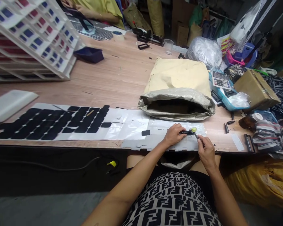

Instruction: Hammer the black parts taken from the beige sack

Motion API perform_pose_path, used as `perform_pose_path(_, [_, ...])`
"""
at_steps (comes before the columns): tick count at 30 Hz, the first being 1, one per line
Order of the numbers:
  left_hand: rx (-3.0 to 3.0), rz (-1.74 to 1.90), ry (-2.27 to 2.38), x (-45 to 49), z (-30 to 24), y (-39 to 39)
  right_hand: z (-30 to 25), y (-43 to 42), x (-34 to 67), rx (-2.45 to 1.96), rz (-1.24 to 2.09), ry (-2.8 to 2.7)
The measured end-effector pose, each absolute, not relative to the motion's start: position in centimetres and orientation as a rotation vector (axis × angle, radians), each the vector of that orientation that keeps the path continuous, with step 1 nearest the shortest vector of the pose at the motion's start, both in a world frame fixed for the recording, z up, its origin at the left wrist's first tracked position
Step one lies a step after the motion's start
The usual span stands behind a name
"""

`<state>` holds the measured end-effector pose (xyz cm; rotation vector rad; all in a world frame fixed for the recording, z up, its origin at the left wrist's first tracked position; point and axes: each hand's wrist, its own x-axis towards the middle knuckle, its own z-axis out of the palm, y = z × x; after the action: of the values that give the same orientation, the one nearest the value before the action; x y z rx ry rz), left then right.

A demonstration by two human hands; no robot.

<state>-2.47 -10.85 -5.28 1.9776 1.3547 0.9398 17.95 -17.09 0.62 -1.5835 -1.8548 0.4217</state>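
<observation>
pinching a black piece (185,132) in my left hand (174,135), its long axis pointing sideways to the yellow-tipped tool (196,135) gripped in my right hand (207,152).

Light is falling from above onto a wooden table (122,81), keeping its top moderately bright. Glare is whitening parts of a glossy sheet (129,121), and a clear plastic bag (204,51) is glinting. Deep shadow is filling the space under the table and darkening the inside of a cream sack (179,73). The upper right background is fading into dimness. Wide-angle distortion is stretching the white basket (33,23) at left. The small black piece (185,132) is looking soft.
</observation>
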Motion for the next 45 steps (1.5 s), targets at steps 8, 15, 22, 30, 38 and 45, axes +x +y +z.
perform_pose_path(8, [1.916, 0.920, 1.361, -2.4, -4.8, -10.7, 0.9, -17.4, 16.3, -1.556, 0.443, -1.932])
perform_pose_path(15, [1.925, 0.908, 1.378, -2.4, -4.7, -10.7, 0.0, -14.8, 20.0, -1.742, 0.232, -1.812])
perform_pose_path(22, [1.961, 0.902, 1.393, -2.3, -4.9, -10.5, -2.0, -10.8, 24.6, -2.017, -0.224, -1.691])
perform_pose_path(30, [1.997, 0.988, 1.094, -2.9, -3.4, -14.9, -2.9, -10.8, 24.3, -2.043, -0.370, -1.743])
perform_pose_path(38, [1.882, 0.493, 1.077, -4.4, -7.7, -24.2, -2.9, -10.8, 24.2, -2.090, -0.352, -1.747])
perform_pose_path(45, [1.733, -0.044, 1.605, -4.1, -11.0, -23.0, -2.8, -11.0, 24.1, -2.084, -0.361, -1.747])
